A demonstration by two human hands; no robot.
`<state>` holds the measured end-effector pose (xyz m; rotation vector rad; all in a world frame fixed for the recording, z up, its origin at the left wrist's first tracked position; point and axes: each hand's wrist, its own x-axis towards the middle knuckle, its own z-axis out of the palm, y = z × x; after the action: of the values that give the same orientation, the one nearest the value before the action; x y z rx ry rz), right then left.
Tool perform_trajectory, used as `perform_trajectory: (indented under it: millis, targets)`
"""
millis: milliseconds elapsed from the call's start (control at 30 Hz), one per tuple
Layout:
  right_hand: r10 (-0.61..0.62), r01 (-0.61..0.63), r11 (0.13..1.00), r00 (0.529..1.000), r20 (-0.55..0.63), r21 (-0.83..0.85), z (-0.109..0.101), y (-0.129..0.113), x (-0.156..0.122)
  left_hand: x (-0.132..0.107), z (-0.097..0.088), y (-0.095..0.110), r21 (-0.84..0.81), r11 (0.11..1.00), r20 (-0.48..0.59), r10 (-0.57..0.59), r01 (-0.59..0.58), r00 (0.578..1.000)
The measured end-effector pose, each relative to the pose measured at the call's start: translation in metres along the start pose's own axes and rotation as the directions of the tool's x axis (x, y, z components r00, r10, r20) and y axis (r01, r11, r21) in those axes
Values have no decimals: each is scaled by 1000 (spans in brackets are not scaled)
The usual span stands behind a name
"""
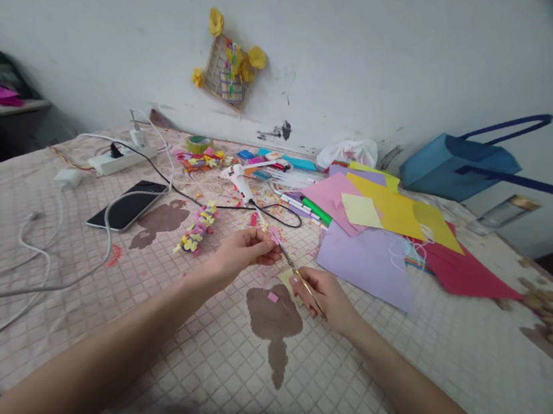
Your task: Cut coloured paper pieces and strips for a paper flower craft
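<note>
My left hand [251,247] pinches a small pink paper piece [274,235] over the middle of the table. Gripped in my right hand [325,295] is a pair of gold-handled scissors [308,289], their blades pointing up at the pink paper and touching or nearly touching it. Below the hands, a small pink paper square [273,297] lies on the brown patch of the cloth. A pale yellow paper [286,278] is partly hidden by my right hand. Left of my left hand rests a bundle of colourful paper flowers [197,228].
Beyond the hands lies a white glue gun [241,183] with a black cord. Coloured paper sheets [364,260] spread to the right, near a blue bag [457,164]. A tablet [128,206], white cables and a power strip [119,160] occupy the left.
</note>
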<state>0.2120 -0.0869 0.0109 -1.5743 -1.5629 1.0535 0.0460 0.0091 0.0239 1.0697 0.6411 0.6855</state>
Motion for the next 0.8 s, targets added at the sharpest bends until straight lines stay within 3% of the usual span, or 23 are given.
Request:
perform_trajectory:
  millis: [800]
  targets:
    - [-74, 69, 982, 997, -20, -179, -2, 5, -1, 4, -7, -2, 35, 999, 18, 36, -37, 999]
